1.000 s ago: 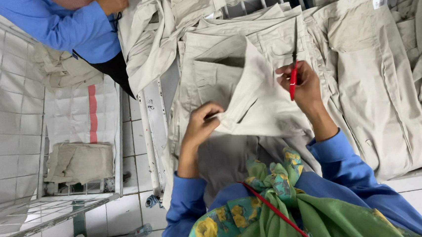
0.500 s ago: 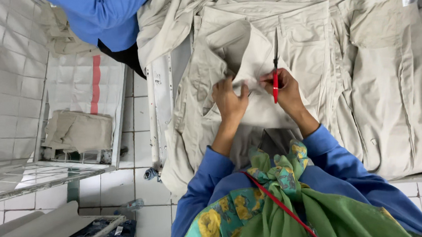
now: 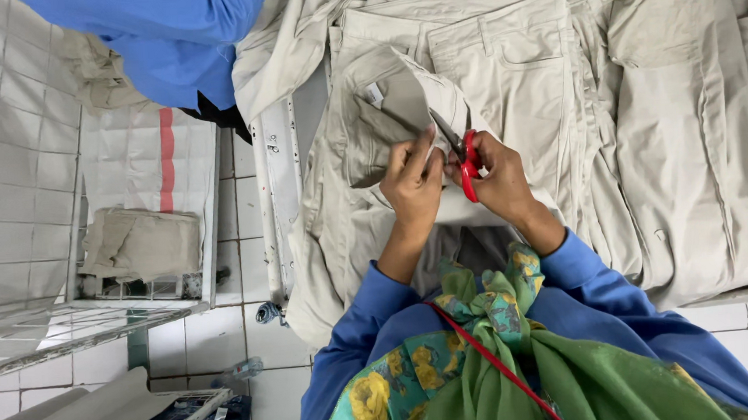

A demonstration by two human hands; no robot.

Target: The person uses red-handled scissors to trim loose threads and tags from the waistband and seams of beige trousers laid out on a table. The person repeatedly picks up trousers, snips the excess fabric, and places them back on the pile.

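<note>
Evidently soft and limp, the beige trousers (image 3: pixel 505 78) are lying at frame centre; the left hand (image 3: pixel 413 183) is pinching a pocket fold, fingers together, while the right hand (image 3: pixel 503 177) is gripping red-handled snips (image 3: pixel 465 160) beside it.

Hands have closed in: a second ago the left hand (image 3: pixel 412 185) was well apart from the right hand (image 3: pixel 499 175), now I see them just beside each other on the beige trousers (image 3: pixel 469 63). Red-handled scissors (image 3: pixel 462 155) were upright with blades pointing up; now they're tilted, tips at the folded cloth flap (image 3: pixel 401 98) by the left fingers. Flap is bunched higher up. Coworker's blue sleeve (image 3: pixel 168 31) has slid from top-left toward centre. View sits closer.
</note>
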